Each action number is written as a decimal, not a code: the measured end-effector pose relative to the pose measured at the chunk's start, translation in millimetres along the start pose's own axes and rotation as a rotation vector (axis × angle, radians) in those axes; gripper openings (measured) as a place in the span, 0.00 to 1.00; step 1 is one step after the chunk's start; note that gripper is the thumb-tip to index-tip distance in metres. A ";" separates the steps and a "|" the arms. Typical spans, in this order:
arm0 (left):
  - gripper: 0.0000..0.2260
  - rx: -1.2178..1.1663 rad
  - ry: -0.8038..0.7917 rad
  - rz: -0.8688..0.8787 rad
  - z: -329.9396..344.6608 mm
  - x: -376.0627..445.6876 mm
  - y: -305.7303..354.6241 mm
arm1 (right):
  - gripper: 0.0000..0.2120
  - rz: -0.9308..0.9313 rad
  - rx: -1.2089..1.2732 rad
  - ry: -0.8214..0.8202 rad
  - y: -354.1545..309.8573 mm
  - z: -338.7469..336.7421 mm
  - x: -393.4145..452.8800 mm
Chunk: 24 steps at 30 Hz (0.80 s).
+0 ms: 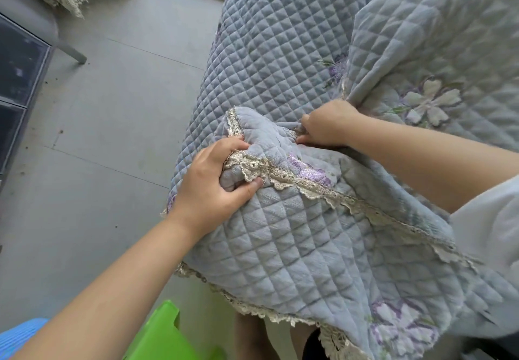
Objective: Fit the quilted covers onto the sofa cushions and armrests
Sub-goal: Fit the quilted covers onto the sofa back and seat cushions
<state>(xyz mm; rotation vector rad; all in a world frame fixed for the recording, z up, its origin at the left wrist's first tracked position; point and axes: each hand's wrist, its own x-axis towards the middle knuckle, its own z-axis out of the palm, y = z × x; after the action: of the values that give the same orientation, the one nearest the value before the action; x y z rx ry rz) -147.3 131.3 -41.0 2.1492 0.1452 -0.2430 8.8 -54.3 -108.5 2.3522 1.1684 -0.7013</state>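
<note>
Head view: a grey-blue quilted cover [323,247] with lace trim [309,191] is draped over a sofa cushion [266,51]. Its bunched lace edge is gripped by the left hand [216,183], fingers curled. A fold is pinched by the right hand [328,126] beside the seam.

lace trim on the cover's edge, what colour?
Cream lace trim on the grey-blue quilted cover, head view.

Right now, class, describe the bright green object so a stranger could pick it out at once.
Start from the grey tiled floor left of the quilted cover. Look to the bottom edge, under the left forearm. The green plastic stool sits there, beside a blue ribbed thing; nothing else is vivid green.
</note>
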 end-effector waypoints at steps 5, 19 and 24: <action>0.19 0.040 0.052 0.028 2.9 0.2 -1.8 | 0.29 0.075 -0.087 0.138 31.1 -34.1 26.9; 0.22 -0.105 0.006 -0.187 3.5 -1.0 -2.6 | 0.19 0.227 -0.014 -0.076 -39.0 6.0 21.4; 0.24 0.176 0.076 -0.235 14.1 -35.1 0.9 | 0.18 0.244 0.372 0.017 -48.7 10.5 -5.8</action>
<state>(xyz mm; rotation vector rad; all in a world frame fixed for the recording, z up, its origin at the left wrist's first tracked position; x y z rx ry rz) -183.0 118.7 -40.0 2.3170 0.4363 -0.3195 -36.6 -36.6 -120.2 2.7497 0.7884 -0.8725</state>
